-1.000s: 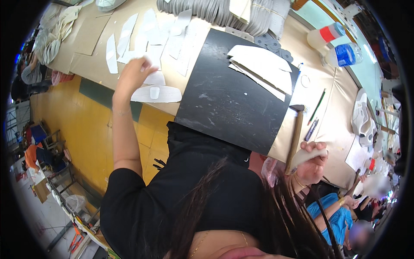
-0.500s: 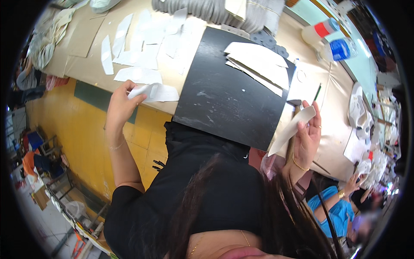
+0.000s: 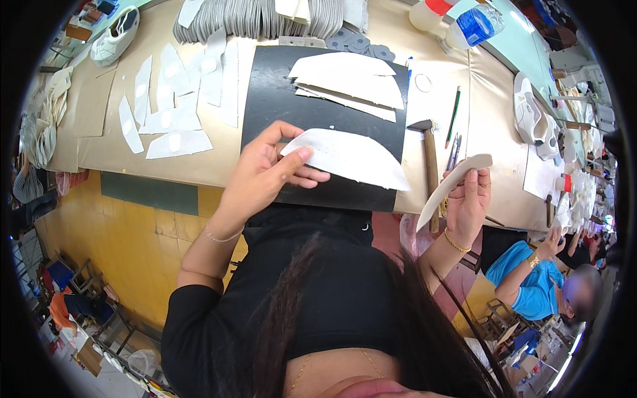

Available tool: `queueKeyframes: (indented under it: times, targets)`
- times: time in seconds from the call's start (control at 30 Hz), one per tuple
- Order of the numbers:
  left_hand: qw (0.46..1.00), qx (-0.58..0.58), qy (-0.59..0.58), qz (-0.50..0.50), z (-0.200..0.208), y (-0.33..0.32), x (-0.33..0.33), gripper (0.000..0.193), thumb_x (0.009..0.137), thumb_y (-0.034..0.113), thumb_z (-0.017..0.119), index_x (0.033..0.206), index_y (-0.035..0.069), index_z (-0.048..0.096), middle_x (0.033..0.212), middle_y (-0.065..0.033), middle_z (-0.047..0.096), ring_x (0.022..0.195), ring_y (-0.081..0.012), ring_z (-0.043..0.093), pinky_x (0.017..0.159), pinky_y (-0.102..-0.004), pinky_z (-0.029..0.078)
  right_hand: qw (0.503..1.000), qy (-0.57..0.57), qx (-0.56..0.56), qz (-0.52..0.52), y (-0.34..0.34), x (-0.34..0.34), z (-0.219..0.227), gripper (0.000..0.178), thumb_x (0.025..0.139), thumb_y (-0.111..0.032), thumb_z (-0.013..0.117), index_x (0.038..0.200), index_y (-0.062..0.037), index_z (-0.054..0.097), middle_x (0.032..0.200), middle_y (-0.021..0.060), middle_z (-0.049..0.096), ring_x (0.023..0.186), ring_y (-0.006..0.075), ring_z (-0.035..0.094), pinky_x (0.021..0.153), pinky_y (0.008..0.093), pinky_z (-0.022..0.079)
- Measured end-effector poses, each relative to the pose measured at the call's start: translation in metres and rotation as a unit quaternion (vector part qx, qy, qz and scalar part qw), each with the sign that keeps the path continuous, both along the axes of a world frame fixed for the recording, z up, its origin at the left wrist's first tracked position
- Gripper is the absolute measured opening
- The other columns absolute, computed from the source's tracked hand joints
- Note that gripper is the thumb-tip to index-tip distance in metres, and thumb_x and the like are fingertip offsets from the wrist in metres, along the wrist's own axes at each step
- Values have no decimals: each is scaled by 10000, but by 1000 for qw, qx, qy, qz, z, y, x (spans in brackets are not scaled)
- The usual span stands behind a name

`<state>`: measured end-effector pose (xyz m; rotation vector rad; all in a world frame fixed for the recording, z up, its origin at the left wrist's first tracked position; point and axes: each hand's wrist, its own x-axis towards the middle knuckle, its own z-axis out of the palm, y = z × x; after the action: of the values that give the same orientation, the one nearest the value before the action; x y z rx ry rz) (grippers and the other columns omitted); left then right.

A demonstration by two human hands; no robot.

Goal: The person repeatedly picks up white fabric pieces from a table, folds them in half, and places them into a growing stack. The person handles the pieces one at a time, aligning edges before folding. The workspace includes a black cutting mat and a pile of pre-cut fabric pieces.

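Note:
My left hand (image 3: 262, 169) pinches one end of a white curved cut piece (image 3: 355, 158), thumb on top, above the near part of a black board (image 3: 272, 93). Flat sheet material, fabric or thin lining, is what it looks like. To the right, my right hand (image 3: 468, 209) grips a cream curved piece (image 3: 444, 189) between thumb and fingers, tilted up beyond the board's right edge. On the board's far half lies a small stack of similar white pieces (image 3: 345, 65). More white pieces (image 3: 174, 122) with paler patches are spread on the table to the left.
Behind the board stands a long row of grey stacked pieces (image 3: 232, 20), beside dark grey discs (image 3: 352, 43). A hammer (image 3: 430, 166), a green pencil (image 3: 454, 116) and bottles (image 3: 474, 28) are on the right. White shoes (image 3: 524, 109) rest farther right; a co-worker in blue (image 3: 531, 278) sits beyond.
My left hand has carried a white piece rightward from the table's near edge to above the board. My right hand still holds the cream piece. The view has shifted.

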<state>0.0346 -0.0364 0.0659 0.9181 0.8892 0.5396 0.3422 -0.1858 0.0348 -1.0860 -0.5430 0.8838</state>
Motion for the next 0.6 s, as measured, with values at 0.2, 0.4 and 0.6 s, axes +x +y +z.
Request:
queueKeyframes:
  times: [0.2, 0.4, 0.6]
  targets:
    - [917, 156, 363, -55, -69, -13, -29, 344, 906, 113, 687, 1201, 30, 533, 827, -49, 642, 638, -124, 643, 548, -224, 503, 939, -226, -196, 168, 17, -30, 8, 171, 945, -101, 637, 1055, 19, 688, 908, 12, 663, 794, 67, 565, 690, 216, 448]
    - [956, 107, 149, -227, -35, -20, -15, 289, 861, 128, 745, 1114, 24, 654, 839, -69, 679, 654, -83, 637, 571, -206, 495, 805, -401, -174, 401, 58, -104, 0, 198, 897, -194, 665, 1004, -35, 715, 919, 140, 704, 863, 261, 688, 756, 348, 517]
    - [996, -31, 69, -52, -57, -5, -26, 249, 973, 199, 624, 991, -47, 654, 832, -109, 687, 754, -182, 722, 632, -244, 576, 825, -230, -372, 358, 42, -59, -11, 271, 912, -239, 694, 959, 27, 673, 724, 83, 694, 589, 116, 667, 559, 247, 518]
